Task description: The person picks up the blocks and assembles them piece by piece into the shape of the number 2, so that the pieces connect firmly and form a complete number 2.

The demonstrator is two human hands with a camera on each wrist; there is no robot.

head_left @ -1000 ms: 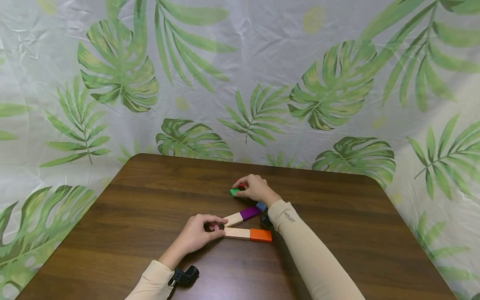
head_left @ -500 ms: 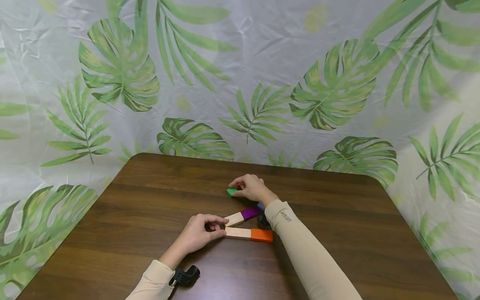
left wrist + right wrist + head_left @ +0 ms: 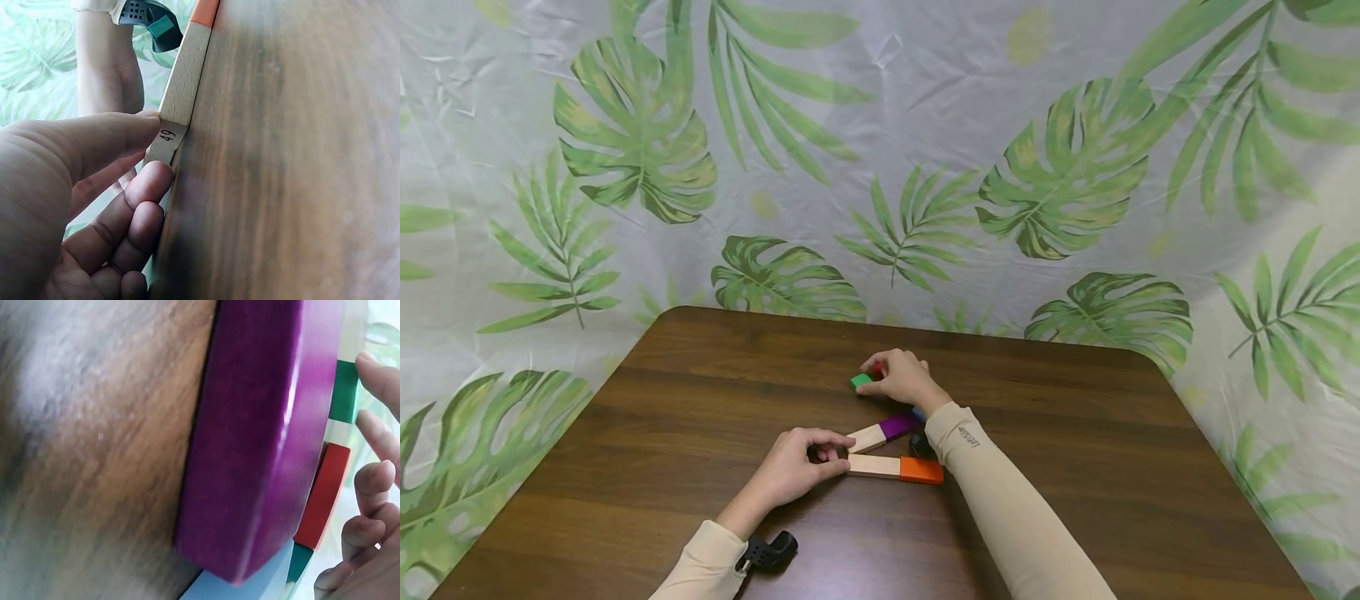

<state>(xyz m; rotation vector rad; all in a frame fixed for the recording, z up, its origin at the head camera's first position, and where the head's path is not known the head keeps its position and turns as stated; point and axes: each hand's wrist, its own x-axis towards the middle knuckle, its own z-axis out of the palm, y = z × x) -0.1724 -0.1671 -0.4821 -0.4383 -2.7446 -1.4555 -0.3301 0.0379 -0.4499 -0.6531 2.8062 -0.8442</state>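
Note:
My left hand (image 3: 797,467) stays at the left ends of two plain wooden blocks. Its thumb touches the front wooden block (image 3: 874,467), marked 49 in the left wrist view, and its index finger the rear wooden block (image 3: 867,439). These ends meet in a narrow V. An orange block (image 3: 922,471) continues the front one; a purple block (image 3: 898,427) continues the rear one. Farther back, my right hand (image 3: 904,379) pinches a green block (image 3: 861,381) between thumb and a finger. A red block (image 3: 877,367) shows just behind, partly covered by the fingers.
A blue block (image 3: 919,412) adjoins the purple block's far end, partly hidden by my right wrist. In the right wrist view a dark green block (image 3: 300,561) lies near the red one. The brown table (image 3: 625,467) ends at a leaf-patterned curtain (image 3: 925,125).
My right hand and the green block have shifted slightly left. My left hand and the plain, purple and orange blocks have kept their places.

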